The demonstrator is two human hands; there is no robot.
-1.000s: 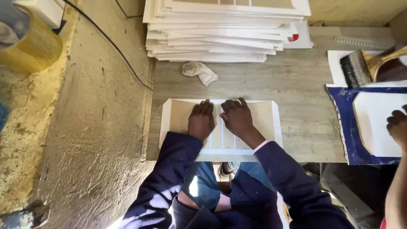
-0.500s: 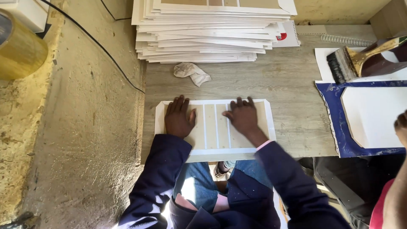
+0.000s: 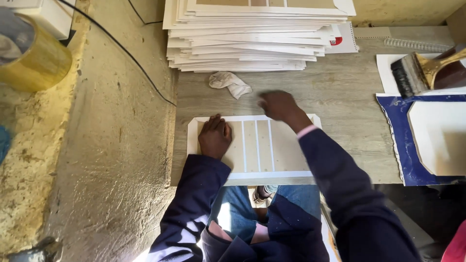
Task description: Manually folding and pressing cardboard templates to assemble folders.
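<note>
Right hand (image 3: 277,105) has lifted off the card sheet (image 3: 262,145) toward the rag (image 3: 230,83) — fingers blurred, grip unclear — while left hand (image 3: 214,137) stays flat, open, pinning the sheet to the worktop (image 3: 340,97).

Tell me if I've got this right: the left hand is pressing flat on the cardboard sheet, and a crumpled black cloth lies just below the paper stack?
Not quite: the cloth is white, not black, as the head view shows. The left hand does press flat on the cardboard sheet, below the paper stack.
</note>
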